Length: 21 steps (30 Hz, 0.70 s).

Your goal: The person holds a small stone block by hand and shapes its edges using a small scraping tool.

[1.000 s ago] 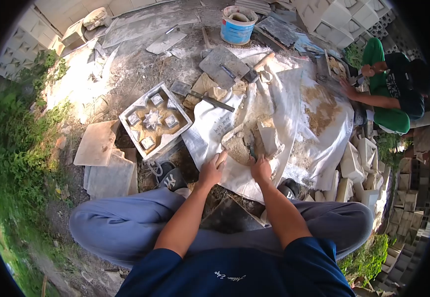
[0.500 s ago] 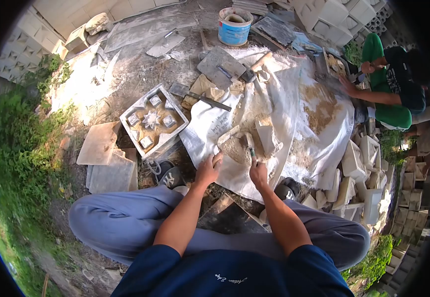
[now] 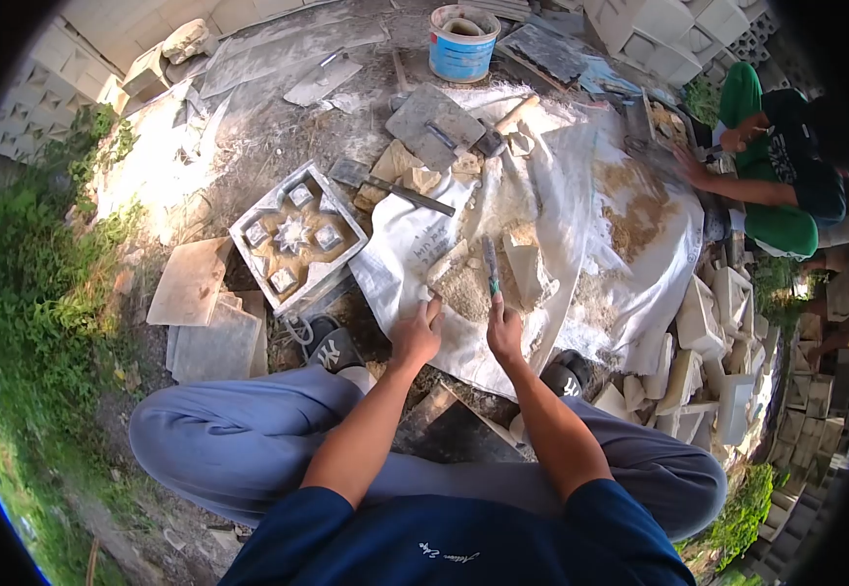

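My right hand (image 3: 504,332) is closed round the green handle of a narrow metal tool (image 3: 490,266), whose blade points away from me over the white sheet (image 3: 395,256). My left hand (image 3: 415,334) is at the near left edge of the block with its fingers curled; a small pale bit shows at the fingertips, too small to name. Between and beyond my hands lies a rough, pale block (image 3: 460,285) on the sheet. An upright pale piece (image 3: 525,266) stands to the right of the tool.
A star-patterned mould (image 3: 297,236) lies left. Beyond are a hammer (image 3: 395,188), a flat trowel (image 3: 434,127) and a blue-white bucket (image 3: 463,44). Cast blocks (image 3: 700,317) are piled right. A co-worker in green trousers (image 3: 781,230) sits far right; flat tiles (image 3: 190,283) lie left.
My right hand has drawn back slightly and left, and the tool's blade has come up off the block into clearer view. My left hand stays near the block's edge.
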Available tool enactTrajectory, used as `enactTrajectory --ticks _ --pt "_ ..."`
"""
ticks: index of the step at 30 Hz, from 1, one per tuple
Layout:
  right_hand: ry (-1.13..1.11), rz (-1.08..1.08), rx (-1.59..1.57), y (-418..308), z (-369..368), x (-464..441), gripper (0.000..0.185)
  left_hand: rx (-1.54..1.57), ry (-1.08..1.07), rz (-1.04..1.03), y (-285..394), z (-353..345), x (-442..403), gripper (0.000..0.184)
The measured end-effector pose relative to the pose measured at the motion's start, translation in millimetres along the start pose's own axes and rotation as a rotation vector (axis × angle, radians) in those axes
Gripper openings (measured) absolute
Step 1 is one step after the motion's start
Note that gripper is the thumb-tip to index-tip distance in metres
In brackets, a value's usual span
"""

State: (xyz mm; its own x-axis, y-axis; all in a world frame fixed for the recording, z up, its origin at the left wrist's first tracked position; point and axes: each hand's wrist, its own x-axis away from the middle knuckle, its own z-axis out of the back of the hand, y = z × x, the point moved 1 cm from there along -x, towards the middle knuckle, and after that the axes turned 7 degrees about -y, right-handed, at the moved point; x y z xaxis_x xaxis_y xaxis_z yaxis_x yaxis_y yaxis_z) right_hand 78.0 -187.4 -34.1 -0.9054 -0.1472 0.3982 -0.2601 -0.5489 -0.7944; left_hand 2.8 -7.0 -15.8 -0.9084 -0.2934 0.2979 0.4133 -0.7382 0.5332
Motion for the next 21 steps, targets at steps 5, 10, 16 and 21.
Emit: enactTrajectory --ticks 5,10,16,21 --pt "-0.071 -0.113 0.22 23 5 -20 0.079 0.032 -0.01 -0.004 2 -2 3 0.034" --pt "-0.134 -0.137 0.282 8 9 -19 0.076 0.113 -0.053 0.029 0 -2 -2 0.033" --pt "0.072 0.102 0.133 -23 2 -2 0.079 0.055 -0.05 -0.008 -1 -1 -2 0.038" --pt "-0.118 -0.224 0.384 5 -6 -18 0.074 0.099 -0.139 0.105 6 5 -5 0.039"
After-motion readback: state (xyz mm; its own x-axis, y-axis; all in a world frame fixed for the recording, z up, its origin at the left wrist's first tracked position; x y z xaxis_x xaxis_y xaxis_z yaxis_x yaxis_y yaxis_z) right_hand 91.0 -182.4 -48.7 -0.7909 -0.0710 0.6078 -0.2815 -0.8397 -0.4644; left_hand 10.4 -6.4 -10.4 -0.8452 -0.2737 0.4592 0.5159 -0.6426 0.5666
